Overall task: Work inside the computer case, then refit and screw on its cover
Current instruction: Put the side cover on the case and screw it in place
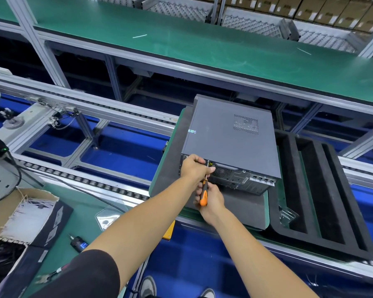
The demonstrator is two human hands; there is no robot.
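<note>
Computer case (230, 143) lies flat on a grey pad (172, 168) on the conveyor pallet, cover (224, 134) on, vent grille toward its far right corner. Rear panel (241, 179) faces the person, close to the pad's near edge.

Right hand (211, 196) is curled around the orange-black handle of a screwdriver (204, 195), shaft pointing up into the rear panel's upper left edge. Left hand (193, 166) sits at that same corner, fingers curled and pinching the shaft near the tip; whether it also touches the case, can't tell.

Room: pad is bare left of the case. Right side is tight, with a black foam tray (323, 190) with long slots just beside the case. Behind the case, the conveyor rail (116, 110), then a raised green counter (181, 44). Near left counter holds an open cardboard box (28, 211) of white ties.
</note>
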